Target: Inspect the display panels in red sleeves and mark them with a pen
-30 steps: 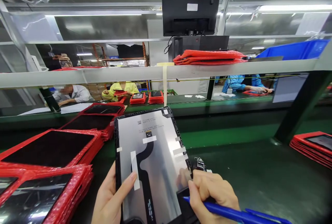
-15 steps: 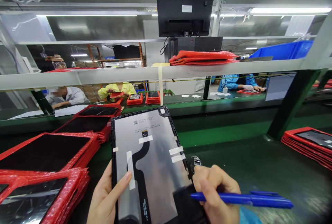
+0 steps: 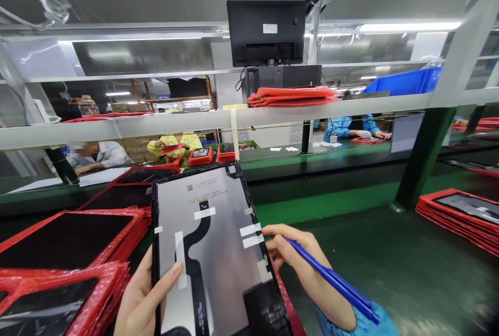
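My left hand grips a tablet screen panel by its left edge, thumb lying on the back near a strip of white tape. The panel is tilted, its silvery back towards me, with a black flex cable and several pale tape pieces. A blue pen is tucked in my right hand, slanting down to the right. The fingertips of that hand are at the panel's right edge, beside two white tape strips; some fingers are hidden behind the edge.
Stacks of red bubble-wrap pouches with dark screens stand at left. Another red stack lies at right by a green post. A shelf rail crosses ahead, bearing a monitor. Several co-workers sit beyond.
My right hand has moved up the panel's right edge. The pen has swung from nearly level to a steep slant. The panel has shifted left in view, and tape lower right now shows.
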Action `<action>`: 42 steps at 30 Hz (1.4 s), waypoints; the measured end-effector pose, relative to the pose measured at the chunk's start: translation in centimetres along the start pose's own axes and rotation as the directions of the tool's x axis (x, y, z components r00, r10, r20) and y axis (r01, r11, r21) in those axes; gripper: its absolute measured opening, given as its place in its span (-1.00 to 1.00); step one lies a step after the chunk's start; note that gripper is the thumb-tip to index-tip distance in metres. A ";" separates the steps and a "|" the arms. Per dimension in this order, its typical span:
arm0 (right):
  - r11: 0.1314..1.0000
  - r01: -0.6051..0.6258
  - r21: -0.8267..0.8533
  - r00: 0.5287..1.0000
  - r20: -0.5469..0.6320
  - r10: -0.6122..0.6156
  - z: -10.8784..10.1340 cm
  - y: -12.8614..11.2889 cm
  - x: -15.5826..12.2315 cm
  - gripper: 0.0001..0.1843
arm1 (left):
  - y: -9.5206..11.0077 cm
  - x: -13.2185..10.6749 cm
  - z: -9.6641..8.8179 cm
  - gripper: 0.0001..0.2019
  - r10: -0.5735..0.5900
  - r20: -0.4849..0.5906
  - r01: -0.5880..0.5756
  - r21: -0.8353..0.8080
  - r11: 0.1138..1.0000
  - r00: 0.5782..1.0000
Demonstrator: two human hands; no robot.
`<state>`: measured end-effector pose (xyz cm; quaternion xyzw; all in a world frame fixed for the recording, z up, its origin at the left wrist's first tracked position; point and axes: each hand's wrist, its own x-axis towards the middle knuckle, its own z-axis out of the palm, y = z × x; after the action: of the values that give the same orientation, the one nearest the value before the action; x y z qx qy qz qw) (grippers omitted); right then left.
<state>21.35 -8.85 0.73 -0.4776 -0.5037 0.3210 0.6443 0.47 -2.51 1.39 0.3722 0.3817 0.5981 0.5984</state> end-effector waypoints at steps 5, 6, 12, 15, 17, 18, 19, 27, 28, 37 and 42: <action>0.989 0.069 -0.135 0.983 -0.159 -0.090 0.7 0.8 -0.5 -0.81 | -0.7 0.4 -0.3 -0.26 0.091 0.015 -0.092 0.025 0.995 0.996; 0.988 0.076 -0.135 0.984 -0.149 -0.096 0.8 1.0 -0.3 -0.84 | -0.8 0.3 -0.2 -0.28 0.090 0.034 -0.091 0.021 0.996 0.995; 0.991 0.021 -0.129 0.999 0.033 -0.017 0.6 2.0 1.3 -0.74 | -1.0 -0.5 0.7 -0.34 0.046 0.088 -0.051 0.056 0.997 0.995; 0.995 0.026 -0.100 0.999 0.049 -0.022 0.5 2.3 1.7 -0.73 | -1.0 -0.5 0.9 -0.41 0.070 0.101 -0.076 0.062 0.995 0.992; 0.995 0.017 -0.100 0.999 0.028 -0.014 0.6 2.4 1.8 -0.72 | -1.0 -0.4 1.0 -0.45 0.071 0.123 -0.078 0.047 0.996 0.990; 0.994 0.013 -0.108 1.000 0.014 -0.012 0.7 2.4 1.7 -0.71 | -1.0 -0.3 1.1 -0.46 0.072 0.133 -0.078 0.039 0.996 0.989; 0.993 0.013 -0.116 1.000 -0.006 -0.014 0.7 2.4 1.7 -0.70 | -1.0 -0.3 1.1 -0.47 0.070 0.137 -0.076 0.033 0.997 0.988; 0.990 0.019 -0.137 0.998 -0.061 -0.027 1.2 1.4 0.9 -0.62 | -1.3 0.3 0.9 -0.53 0.104 0.087 -0.102 -0.027 0.994 0.991; 0.990 0.019 -0.139 0.999 -0.035 -0.024 1.1 1.2 0.9 -0.63 | -1.3 0.3 0.9 -0.50 0.107 0.115 -0.103 -0.034 0.994 0.988; 0.967 0.036 0.251 0.993 -0.121 -0.005 0.6 2.2 1.7 -0.52 | -0.7 1.0 -1.0 -0.67 0.329 0.051 -0.332 0.227 0.916 0.943; 0.876 -0.052 0.479 0.999 0.011 0.053 0.8 2.6 1.1 -0.42 | -2.0 0.4 -0.7 -0.86 0.560 0.191 -0.584 0.409 0.701 0.806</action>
<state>21.04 -6.73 -1.29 -0.3171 -0.3948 0.4523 0.7341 0.72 -2.16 -0.67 0.6150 0.3590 0.6394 0.2901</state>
